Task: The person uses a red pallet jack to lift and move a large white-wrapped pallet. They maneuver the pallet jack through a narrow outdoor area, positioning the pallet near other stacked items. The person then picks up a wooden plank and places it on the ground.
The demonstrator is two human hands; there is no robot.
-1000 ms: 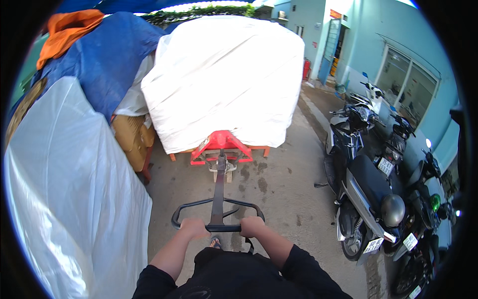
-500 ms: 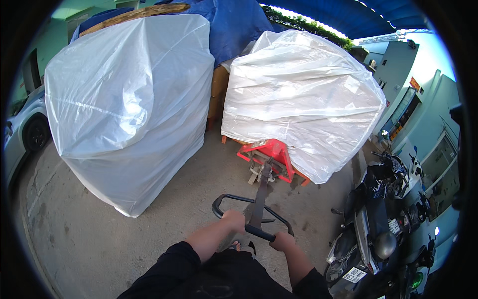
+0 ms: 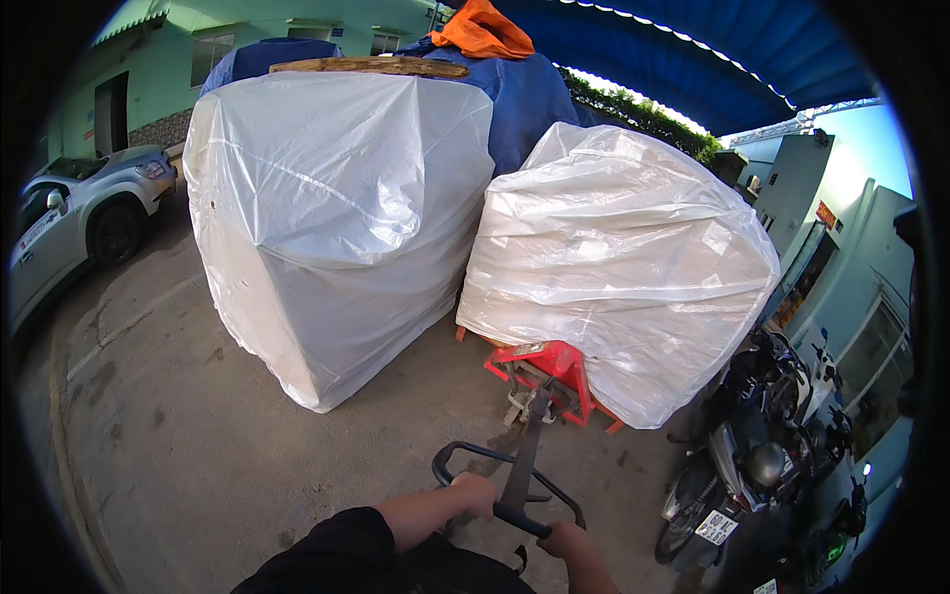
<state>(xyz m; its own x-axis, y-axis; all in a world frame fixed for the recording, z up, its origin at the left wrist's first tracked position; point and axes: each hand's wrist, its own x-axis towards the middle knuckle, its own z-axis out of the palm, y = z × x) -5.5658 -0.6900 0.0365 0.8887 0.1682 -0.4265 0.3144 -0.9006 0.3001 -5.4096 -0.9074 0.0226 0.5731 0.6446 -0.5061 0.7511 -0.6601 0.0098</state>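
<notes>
Both my hands are on the black loop handle (image 3: 522, 517) of a red pallet jack (image 3: 546, 366). My left hand (image 3: 473, 495) is closed round the handle's left part, beside the grey steering shaft (image 3: 522, 465). Lower down, my right hand (image 3: 564, 541) wraps the right end of the grip bar. The jack's red body stands against a bulky load (image 3: 618, 262) covered in white plastic sheeting. Orange wooden pallet feet (image 3: 615, 427) show under that load; the forks are hidden beneath it.
Another plastic-covered load (image 3: 346, 188) stands close on the left, with a wooden plank (image 3: 366, 65) on top and a blue tarpaulin (image 3: 534, 104) behind. Parked motorbikes (image 3: 727, 465) line the right side. A silver car (image 3: 84, 223) is at far left.
My view has tilted up and turned left, bringing more of the car and building into sight. The gap between the two loads looks narrower. Both hands keep their hold on the handle.
</notes>
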